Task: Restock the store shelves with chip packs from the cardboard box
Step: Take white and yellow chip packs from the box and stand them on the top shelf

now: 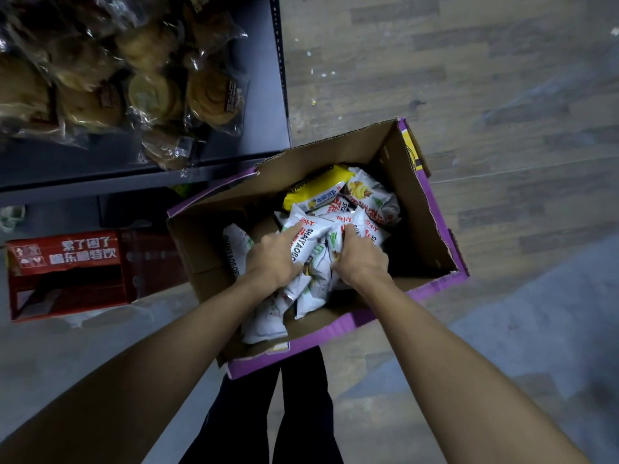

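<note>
An open cardboard box [418, 229] with purple outer sides stands on the floor below me. It holds several white chip packs [311, 236] with red and green print, and a yellow pack [315, 189] at the far side. Both my hands are inside the box. My left hand [273, 259] presses on the left side of a bunch of white packs, fingers curled around them. My right hand [360, 259] grips the same bunch from the right. More white packs [268, 323] lie under my wrists at the near end.
A dark metal shelf [254, 95] at upper left carries bagged pastries [150, 95]. A red printed carton [67, 272] lies on the floor left of the box. Wood-pattern floor [502, 95] spreads to the right. My dark-trousered legs [268, 413] stand just behind the box.
</note>
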The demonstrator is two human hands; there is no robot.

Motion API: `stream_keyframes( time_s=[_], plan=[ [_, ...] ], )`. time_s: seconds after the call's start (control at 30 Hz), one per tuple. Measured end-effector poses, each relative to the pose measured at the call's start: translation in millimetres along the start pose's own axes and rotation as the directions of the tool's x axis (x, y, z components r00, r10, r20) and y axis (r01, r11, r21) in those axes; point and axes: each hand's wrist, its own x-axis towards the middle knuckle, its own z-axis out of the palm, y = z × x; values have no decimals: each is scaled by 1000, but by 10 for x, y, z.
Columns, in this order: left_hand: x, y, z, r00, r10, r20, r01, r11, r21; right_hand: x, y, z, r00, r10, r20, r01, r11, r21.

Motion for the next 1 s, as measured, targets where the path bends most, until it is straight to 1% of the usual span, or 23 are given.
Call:
stream_keyframes(
  time_s=[0.13, 0.23, 0.33, 0.43, 0.57, 0.67, 0.73, 0.8, 0.87, 0.93, 1.0],
  plan=[
    [-288, 82, -300, 999, -45, -13, 45, 999, -11, -321, -23, -267, 998, -24, -65, 25, 1000, 4],
    [-520, 168, -547, 993, -107, -41, 103, 992, -76, -564, -93, -516, 990, -54, -127, 57, 998, 18],
    [-783, 228, -810, 989, -129, -71, 121, 987, -102, -822, -204, -778, 978, -103, -181, 110, 993, 32],
    [-1099, 282, -1086, 977, -149, -152, 132, 985, -113, -1119, -316, -1029, 963, -144, -229, 153, 988, 24],
    [-1551, 355, -1398, 954, -133, -270, 111, 989, -97, -1553, -439, -1251, 934, -194, -301, 210, 977, 23],
    [-1852, 371, -1574, 929, -153, -336, 92, 977, -190, -1894, -521, -1336, 902, -232, -365, 258, 966, 21],
    [-2029, 357, -1660, 919, -156, -363, 78, 972, -221, -2101, -573, -1371, 880, -258, -399, 289, 957, 20],
    [-2184, 317, -1734, 909, -137, -394, 60, 977, -203, -2284, -640, -1395, 863, -271, -426, 307, 952, 15],
    [-2317, 260, -1796, 899, -115, -423, 59, 988, -144, -2442, -720, -1392, 845, -276, -458, 317, 948, 13],
    [-2443, 190, -1855, 891, -128, -436, 89, 990, -108, -2605, -826, -1370, 823, -283, -492, 326, 945, 1],
    [-2543, 118, -1919, 880, -157, -448, 110, 986, -128, -2725, -935, -1331, 805, -294, -515, 339, 941, -7]
  ],
)
